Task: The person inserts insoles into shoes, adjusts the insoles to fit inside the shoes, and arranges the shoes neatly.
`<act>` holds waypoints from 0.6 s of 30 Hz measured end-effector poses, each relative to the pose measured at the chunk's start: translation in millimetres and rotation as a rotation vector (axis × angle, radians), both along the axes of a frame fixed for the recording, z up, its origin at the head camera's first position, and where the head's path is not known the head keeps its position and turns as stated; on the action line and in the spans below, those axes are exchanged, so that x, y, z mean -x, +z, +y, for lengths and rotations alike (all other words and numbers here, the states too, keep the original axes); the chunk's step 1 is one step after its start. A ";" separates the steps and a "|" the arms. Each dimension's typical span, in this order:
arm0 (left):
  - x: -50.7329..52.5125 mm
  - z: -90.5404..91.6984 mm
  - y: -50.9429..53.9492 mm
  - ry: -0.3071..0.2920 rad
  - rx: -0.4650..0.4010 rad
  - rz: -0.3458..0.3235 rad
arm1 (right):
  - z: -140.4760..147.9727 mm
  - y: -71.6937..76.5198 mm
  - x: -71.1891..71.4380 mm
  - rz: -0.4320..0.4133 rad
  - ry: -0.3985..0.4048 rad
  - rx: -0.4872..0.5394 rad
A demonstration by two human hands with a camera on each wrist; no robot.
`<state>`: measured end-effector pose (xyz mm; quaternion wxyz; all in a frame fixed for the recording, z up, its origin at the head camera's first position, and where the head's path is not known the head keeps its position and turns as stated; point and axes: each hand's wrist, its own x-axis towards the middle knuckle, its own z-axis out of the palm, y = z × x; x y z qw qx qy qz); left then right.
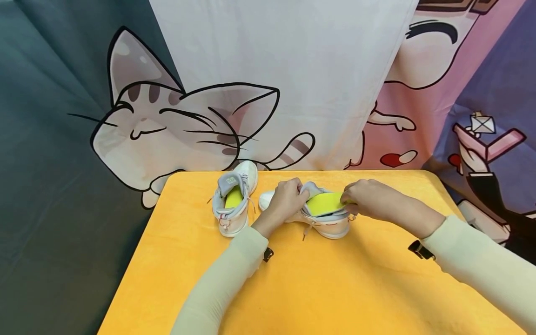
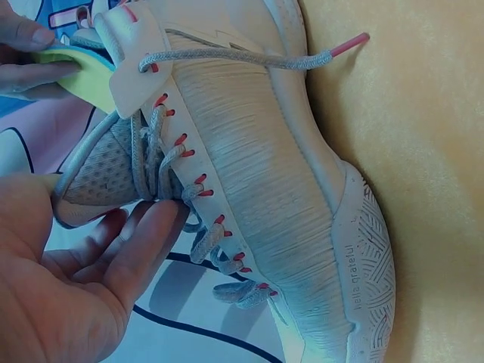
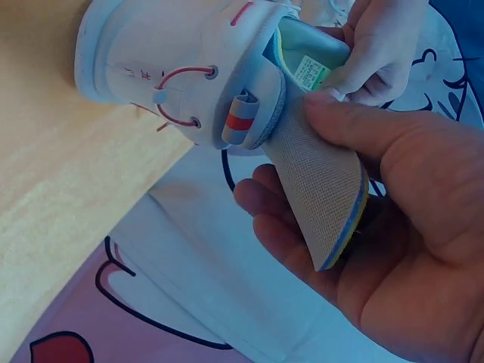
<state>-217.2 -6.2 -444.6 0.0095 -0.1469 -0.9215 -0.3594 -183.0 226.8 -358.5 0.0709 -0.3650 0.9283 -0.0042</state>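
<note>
A pale sneaker (image 1: 331,228) lies lengthwise on the table, its toe to the left. The left hand (image 1: 286,200) pinches the shoe's grey tongue (image 2: 102,170) between thumb and fingers, beside the laces. The right hand (image 1: 370,200) holds the heel end of a yellow-green insole (image 1: 325,204), whose front part is inside the shoe opening. Seen from the right wrist, the thumb presses on the insole's beige woven side (image 3: 321,178) with the fingers behind it. The insole's front end is hidden in the shoe.
A second pale sneaker (image 1: 234,223) stands to the left, toe towards the back, with a yellow-green insole (image 1: 234,197) inside. Both shoes are on a yellow table (image 1: 268,298). Behind it hangs a cloth printed with a cartoon cat (image 1: 146,135).
</note>
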 end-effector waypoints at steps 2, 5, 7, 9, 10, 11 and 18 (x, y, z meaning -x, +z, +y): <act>0.2 0.3 -0.7 -0.001 -0.002 0.000 | -0.2 -0.9 -0.4 0.020 0.000 0.016; -0.3 0.6 -1.4 0.000 -0.002 -0.002 | -2.5 -4.1 -0.3 0.047 -0.004 0.030; -0.5 0.7 -1.6 -0.002 0.000 0.000 | -5.3 -6.5 0.0 0.080 0.000 0.030; -0.6 1.1 -1.0 -0.006 0.001 0.008 | -8.4 -8.0 0.2 0.100 -0.007 0.030; -0.5 1.4 -0.5 -0.007 -0.001 0.012 | -9.9 -8.7 0.6 0.113 -0.011 0.024; -0.3 1.6 -0.3 -0.008 -0.002 0.016 | -11.4 -9.2 0.9 0.122 -0.014 0.020; -0.8 2.7 -0.7 -0.005 -0.001 0.018 | -22.4 -15.1 6.4 0.109 -0.027 -0.030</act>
